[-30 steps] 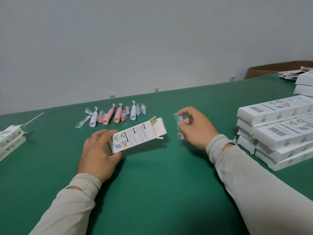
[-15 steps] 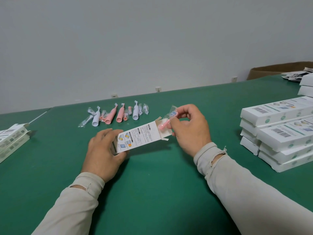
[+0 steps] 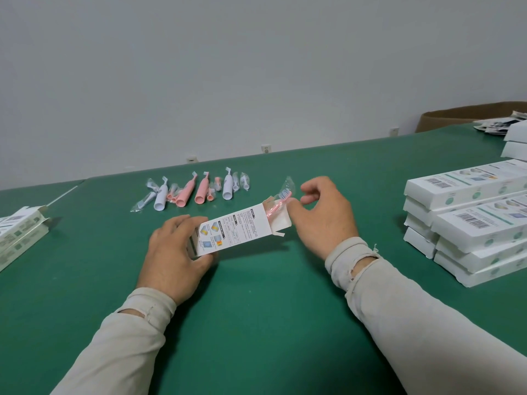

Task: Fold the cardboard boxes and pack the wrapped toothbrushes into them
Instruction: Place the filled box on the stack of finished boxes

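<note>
My left hand [image 3: 171,252] grips the lower left end of a white printed cardboard box [image 3: 236,228], held tilted above the green table [image 3: 256,309]. The box's right end is open, flaps out. A pink wrapped toothbrush head [image 3: 278,202] sticks out of that opening, bristles and clear wrapper tip showing. My right hand [image 3: 322,215] hovers right beside it with fingers loosely curled; the thumb is at the brush and flap, and the fingers hold nothing. A row of pink and white wrapped toothbrush parts [image 3: 196,191] lies farther back.
Stacks of closed white boxes [image 3: 467,220] fill the right side of the table. Flat unfolded boxes [image 3: 17,238] lie at the left edge. A brown carton [image 3: 462,115] and leaflets [image 3: 499,126] sit at the far right, against a grey wall.
My right hand brought the wrapped pink brush head from the right to the box's open end, pushed it partly inside and loosened its pinch. My left hand kept holding the box.
</note>
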